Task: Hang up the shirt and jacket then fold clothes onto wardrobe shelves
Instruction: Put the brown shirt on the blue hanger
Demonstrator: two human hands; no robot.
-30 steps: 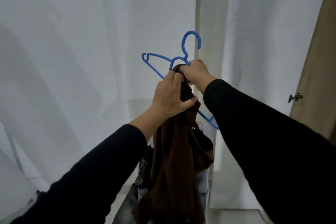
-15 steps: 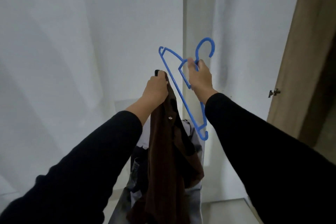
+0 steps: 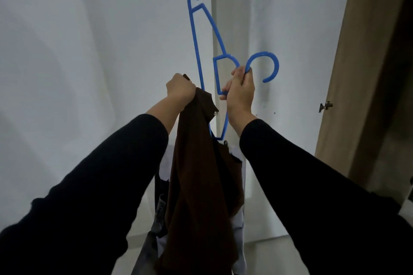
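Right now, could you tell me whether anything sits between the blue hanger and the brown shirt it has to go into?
Nothing visible does. The right hand holds the blue hanger by its neck, tilted almost on end, right beside the brown shirt that the left hand grips at its top. The hanger's lower end passes behind the shirt's edge.

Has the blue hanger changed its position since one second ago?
Yes. The blue hanger has turned from lying nearly level to standing almost upright, one end now pointing up along the white wall's corner strip, and the right hand grips its neck.
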